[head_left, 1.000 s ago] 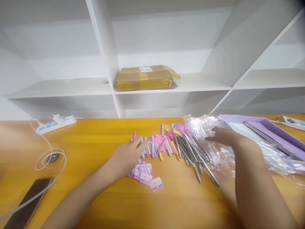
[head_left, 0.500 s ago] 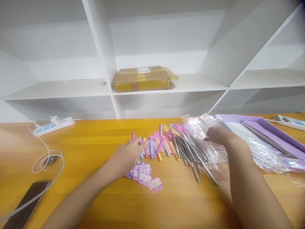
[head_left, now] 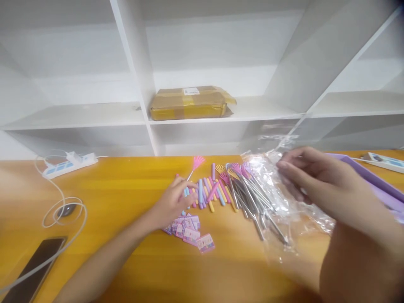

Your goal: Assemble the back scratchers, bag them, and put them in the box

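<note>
My left hand (head_left: 173,200) is closed on a thin metal rod topped by a pink hand-shaped head (head_left: 198,161), above the left end of a row of coloured tubes (head_left: 211,191). My right hand (head_left: 311,174) pinches a clear plastic bag (head_left: 277,145), blurred by motion, over more crumpled clear plastic (head_left: 263,168). Between the hands lies a pile of metal rods (head_left: 252,198) with pink, yellow and purple hand-shaped heads. Small printed cards (head_left: 191,235) lie in front of the tubes.
A purple box (head_left: 372,172) sits behind my right hand. Power strips (head_left: 71,165) stand at both back sides. A cable, dark mouse (head_left: 67,210) and phone (head_left: 39,269) lie at left. A taped carton (head_left: 189,103) rests on the shelf.
My left hand has tilted the pink-headed rod more upright. My right hand has moved right and lifted a clear bag from the plastic, now partly over the metal rods.
</note>
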`<state>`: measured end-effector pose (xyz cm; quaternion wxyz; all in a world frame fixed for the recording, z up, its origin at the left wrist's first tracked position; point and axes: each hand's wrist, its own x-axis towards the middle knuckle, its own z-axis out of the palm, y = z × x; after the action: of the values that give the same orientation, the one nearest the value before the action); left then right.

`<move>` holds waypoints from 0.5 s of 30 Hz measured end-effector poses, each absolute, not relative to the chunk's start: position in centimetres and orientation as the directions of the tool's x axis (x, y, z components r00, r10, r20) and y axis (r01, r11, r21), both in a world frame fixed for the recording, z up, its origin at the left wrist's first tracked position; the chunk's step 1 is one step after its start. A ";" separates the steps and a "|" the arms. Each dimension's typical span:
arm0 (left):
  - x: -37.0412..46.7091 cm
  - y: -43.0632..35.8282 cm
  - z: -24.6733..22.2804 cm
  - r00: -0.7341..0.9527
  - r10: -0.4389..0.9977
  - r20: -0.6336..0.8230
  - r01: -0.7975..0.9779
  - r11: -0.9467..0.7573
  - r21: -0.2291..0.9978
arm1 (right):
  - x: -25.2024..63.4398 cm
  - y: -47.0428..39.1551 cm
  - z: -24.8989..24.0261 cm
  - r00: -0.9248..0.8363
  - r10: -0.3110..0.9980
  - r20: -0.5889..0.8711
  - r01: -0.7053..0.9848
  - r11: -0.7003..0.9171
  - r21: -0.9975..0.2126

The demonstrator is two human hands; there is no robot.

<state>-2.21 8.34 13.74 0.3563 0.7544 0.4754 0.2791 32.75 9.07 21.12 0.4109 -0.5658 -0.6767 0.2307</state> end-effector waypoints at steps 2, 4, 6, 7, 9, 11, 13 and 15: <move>-1.9 8.1 13.2 0.454 0.891 0.008 0.377 -0.200 0.905 | 29.5 9.4 20.3 -0.064 0.978 0.197 0.378 0.207 -0.903; -1.4 7.7 12.4 0.530 0.841 -0.109 0.250 -0.033 0.968 | 26.8 10.1 18.9 -0.110 0.980 0.166 0.237 0.188 -0.953; -0.7 7.2 11.5 0.580 0.789 -0.204 0.182 0.118 0.976 | 24.8 10.8 17.2 -0.175 0.974 0.147 0.122 0.170 -0.978; -0.3 7.0 11.1 0.585 0.778 -0.227 0.161 0.163 0.973 | 24.2 11.1 16.5 -0.206 0.968 0.140 0.069 0.157 -0.985; 0.4 6.7 10.3 0.557 0.795 -0.241 0.118 0.211 0.970 | 23.3 11.6 15.2 -0.246 0.959 0.143 -0.035 0.139 -0.990; 0.9 6.6 9.7 0.494 0.836 -0.238 0.048 0.247 0.968 | 22.9 12.0 14.2 -0.204 0.964 0.172 -0.135 0.146 -0.980; 1.1 6.6 9.5 0.427 0.878 -0.217 -0.015 0.247 0.969 | 22.4 12.3 13.3 -0.132 0.977 0.166 -0.172 0.142 -0.975; 1.0 6.7 9.4 0.372 0.915 -0.154 -0.057 0.188 0.981 | 21.7 12.3 12.4 -0.139 0.985 0.106 -0.144 0.086 -0.986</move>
<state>1.00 6.71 9.45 0.6485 0.5153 0.4165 0.3747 21.66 12.27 12.42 0.5186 -0.4018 -0.5232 0.5439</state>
